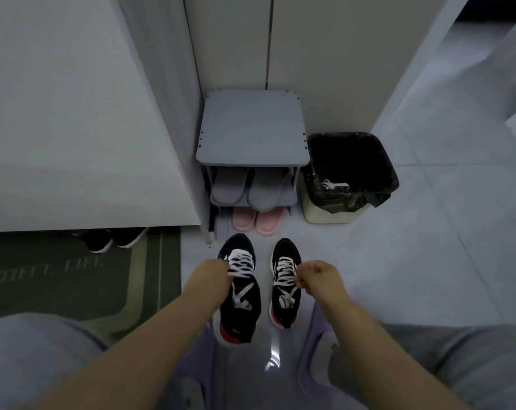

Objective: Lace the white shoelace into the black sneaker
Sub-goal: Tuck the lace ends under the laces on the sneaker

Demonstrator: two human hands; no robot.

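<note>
Two black sneakers with white laces and red heels stand on the pale floor in front of me. The left sneaker [241, 303] is nearer and larger in view; its white shoelace [242, 264] crosses the eyelets loosely. My left hand [212, 276] lies against its left side, fingers at the lace near the upper eyelets. The right sneaker [284, 279] stands beside it, its lace [284, 276] tied lower down. My right hand [317, 276] hovers at its right edge with curled fingers that seem to pinch the lace there.
A grey shoe rack [250, 131] stands just beyond the sneakers, holding grey slippers [250, 184] and pink slippers [258, 221]. A bin with a black bag [351, 170] sits to its right. A green mat [73, 276] and a white cabinet [73, 113] lie left.
</note>
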